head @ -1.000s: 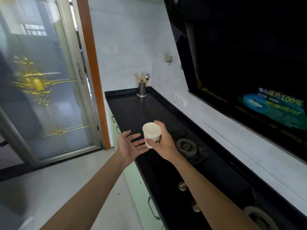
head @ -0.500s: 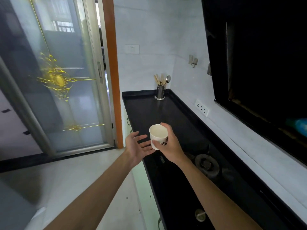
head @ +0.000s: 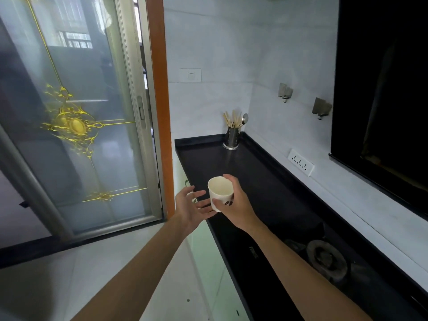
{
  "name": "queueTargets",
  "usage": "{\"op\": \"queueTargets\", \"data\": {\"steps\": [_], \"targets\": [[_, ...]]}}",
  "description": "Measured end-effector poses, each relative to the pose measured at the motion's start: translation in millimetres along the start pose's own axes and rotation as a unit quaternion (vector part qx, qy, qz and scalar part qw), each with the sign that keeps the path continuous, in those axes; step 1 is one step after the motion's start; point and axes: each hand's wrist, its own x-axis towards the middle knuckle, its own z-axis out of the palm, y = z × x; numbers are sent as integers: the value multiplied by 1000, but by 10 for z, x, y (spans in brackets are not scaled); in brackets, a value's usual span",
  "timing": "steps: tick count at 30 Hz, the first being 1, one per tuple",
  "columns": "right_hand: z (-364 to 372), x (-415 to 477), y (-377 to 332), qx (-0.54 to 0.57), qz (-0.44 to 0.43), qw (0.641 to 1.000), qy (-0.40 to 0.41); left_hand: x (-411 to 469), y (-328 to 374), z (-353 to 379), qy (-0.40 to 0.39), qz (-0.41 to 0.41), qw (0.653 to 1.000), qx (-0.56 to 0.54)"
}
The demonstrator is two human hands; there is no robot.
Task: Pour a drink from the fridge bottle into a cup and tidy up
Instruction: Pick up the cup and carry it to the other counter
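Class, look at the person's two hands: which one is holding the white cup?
The right hand grips the white cup, fingers curled round its side; the left hand is open beside it, fingers straight, gripping nothing.

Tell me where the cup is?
In the head view's middle, the right hand holds the cup over the counter edge, beside the left hand.

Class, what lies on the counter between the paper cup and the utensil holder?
Head view: only bare black countertop between cup and utensil holder.

Open stretch of black countertop (head: pixel 266 181) ahead, with one obstacle at its far corner — the utensil holder (head: pixel 232 139)
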Motion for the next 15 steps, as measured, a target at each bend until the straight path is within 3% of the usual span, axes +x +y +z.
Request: {"op": "queueTargets", "data": {"steps": [15], "targets": [[1009,923,-217,19,3,1000,4,668,1011,-614,33,-8,999,10]]}}
